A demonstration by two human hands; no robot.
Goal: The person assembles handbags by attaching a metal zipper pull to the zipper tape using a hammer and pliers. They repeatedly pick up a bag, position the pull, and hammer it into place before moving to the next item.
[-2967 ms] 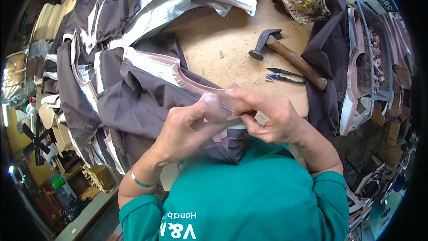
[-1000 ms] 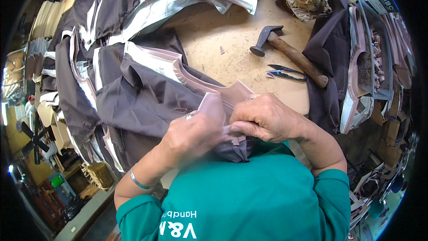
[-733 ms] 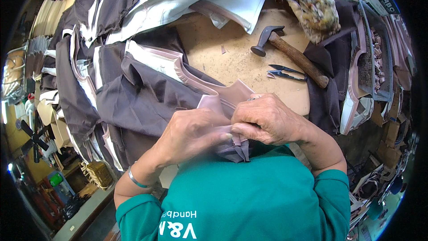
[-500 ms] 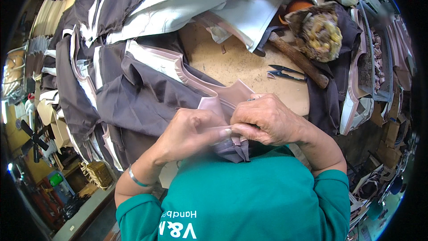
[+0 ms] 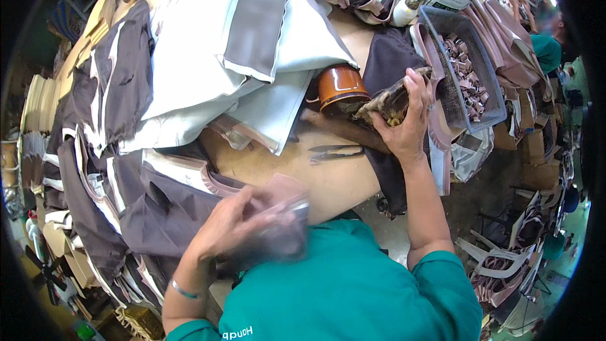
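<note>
My left hand (image 5: 243, 218) is closed on the end of a dark brown fabric piece with a pink edge (image 5: 287, 199), just in front of my green shirt; motion smears both. Out to the right, my right hand (image 5: 407, 123) grips the rim of a ragged, crusted container (image 5: 386, 102) with yellowish stuff inside. The container is tilted, and its far side is hidden. Close beside it stands a shiny orange-brown pot (image 5: 341, 86). A wooden stick, maybe a hammer handle (image 5: 344, 127), lies below the pot, with black thread snips (image 5: 336, 151) on the board nearer me.
White panels (image 5: 183, 44) cover the back of the table (image 5: 252, 170). Dark fabric pieces with pink trim (image 5: 158, 196) are heaped at left. A grey plastic basket (image 5: 464, 120) of small pink-brown pieces stands at right, near a white bottle (image 5: 404, 11). Another person (image 5: 546, 50) is far right.
My right hand has left the fabric and reached right to the crusted container, now tipped up. The left hand has shifted left with the fabric. The whole view has turned.
</note>
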